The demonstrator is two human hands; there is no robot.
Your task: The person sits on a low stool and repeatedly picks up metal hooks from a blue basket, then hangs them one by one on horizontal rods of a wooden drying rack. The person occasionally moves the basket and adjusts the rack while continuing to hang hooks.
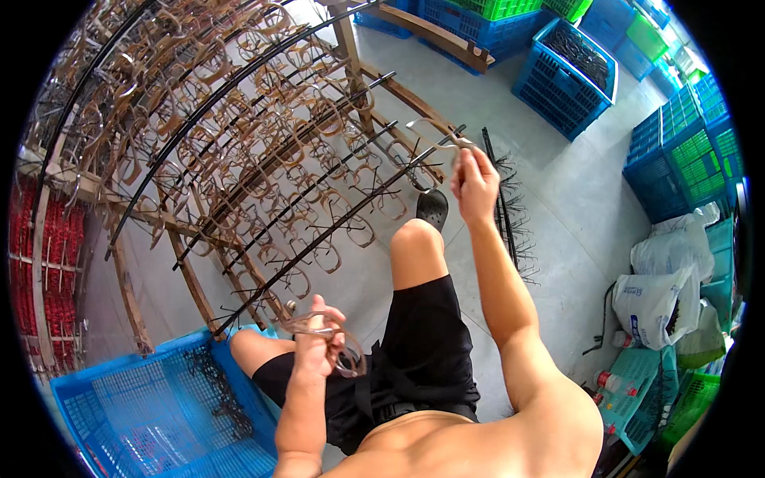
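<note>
Loosely, the left hand (pixel 319 350) curls its grip around clear spectacles (pixel 348 372), near left; the right hand (pixel 476 185) pinches a brownish frame (pixel 463 143) by the far end of a rod (pixel 335 233), possibly touching. Pinch lightly against snags.

"How is the right arm (pixel 510 291) held?"

"It is extended well forward, bent only slightly at the elbow (pixel 522 338). The right hand (pixel 476 183) is raised, with fingers and thumb drawn closely together."

"And the left forearm (pixel 301 414)?"

"It is held nearer the torso (pixel 462 442). The left hand (pixel 319 350) is positioned lower than the right, its fingers partly curled. Both are seen bare."
</note>
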